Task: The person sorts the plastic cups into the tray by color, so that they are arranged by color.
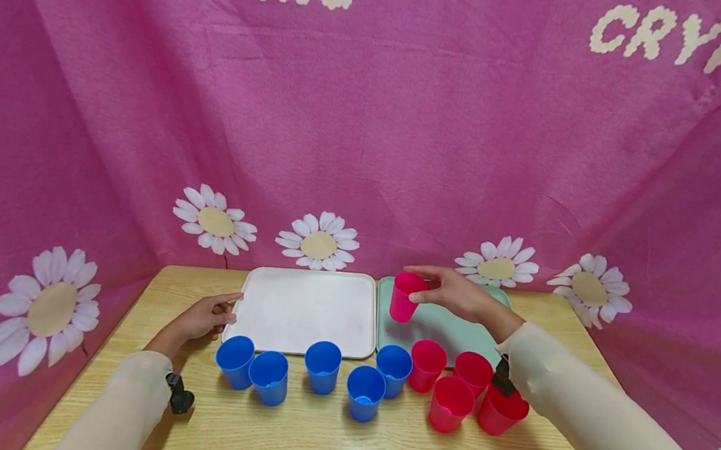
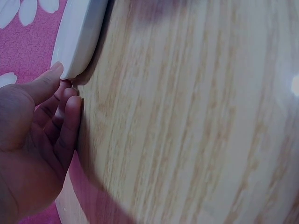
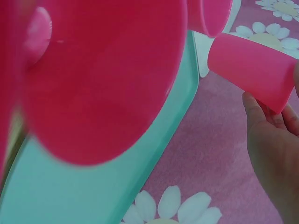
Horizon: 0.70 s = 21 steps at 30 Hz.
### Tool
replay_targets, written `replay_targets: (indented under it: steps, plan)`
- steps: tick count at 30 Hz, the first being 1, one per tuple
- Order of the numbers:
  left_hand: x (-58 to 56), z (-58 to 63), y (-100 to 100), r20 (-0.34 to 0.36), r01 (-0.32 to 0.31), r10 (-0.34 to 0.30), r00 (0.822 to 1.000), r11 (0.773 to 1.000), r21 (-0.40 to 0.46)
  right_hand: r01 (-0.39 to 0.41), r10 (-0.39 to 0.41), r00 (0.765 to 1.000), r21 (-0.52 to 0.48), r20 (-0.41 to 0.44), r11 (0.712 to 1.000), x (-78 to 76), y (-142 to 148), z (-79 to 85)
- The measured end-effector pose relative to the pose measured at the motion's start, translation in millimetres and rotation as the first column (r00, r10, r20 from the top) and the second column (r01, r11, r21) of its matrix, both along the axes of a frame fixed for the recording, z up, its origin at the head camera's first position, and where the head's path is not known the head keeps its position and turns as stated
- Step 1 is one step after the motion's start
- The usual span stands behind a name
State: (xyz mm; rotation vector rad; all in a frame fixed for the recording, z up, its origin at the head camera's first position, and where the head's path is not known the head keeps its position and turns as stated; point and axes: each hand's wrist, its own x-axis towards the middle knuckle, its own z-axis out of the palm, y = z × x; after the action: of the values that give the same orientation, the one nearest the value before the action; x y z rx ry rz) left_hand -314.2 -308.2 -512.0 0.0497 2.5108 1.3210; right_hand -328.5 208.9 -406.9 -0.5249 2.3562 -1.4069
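Observation:
At its left edge, the white tray [image 1: 304, 312] is gripped by my left hand [image 1: 203, 316]. In the left wrist view the thumb lies on the tray's rim [image 2: 81, 42], with the other fingers curled below it. My right hand [image 1: 456, 296] holds a pink cup [image 1: 403, 301] in the air over the left part of the green tray [image 1: 453, 332]. The right wrist view shows this held cup [image 3: 252, 67] tilted on its side, thumb and fingers around its rim end. Another pink cup [image 3: 117, 93] looms large there, close to the camera.
Several blue cups [image 1: 268, 379] stand upright on the wooden table [image 1: 295, 436] in front of the white tray. Several pink cups [image 1: 451, 406] stand to their right, partly under my right forearm. A pink cloth [image 1: 367, 135] with daisies hangs behind the table and at its sides.

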Motion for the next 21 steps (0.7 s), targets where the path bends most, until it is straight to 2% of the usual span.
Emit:
replay_targets:
  steps: [9,21]
  plan:
    - [-0.7,1.1,-0.3,-0.004,0.007,-0.007,1.0,1.0,0.006,-0.001,0.002,0.999,-0.018,0.047,1.0,-9.2,-27.3,-4.6]
    - [0.0,-0.1,-0.5,-0.005,0.01,-0.01,1.0,1.0,0.018,0.021,-0.022,0.999,0.056,0.025,0.998,-19.8,-59.0,-1.3]
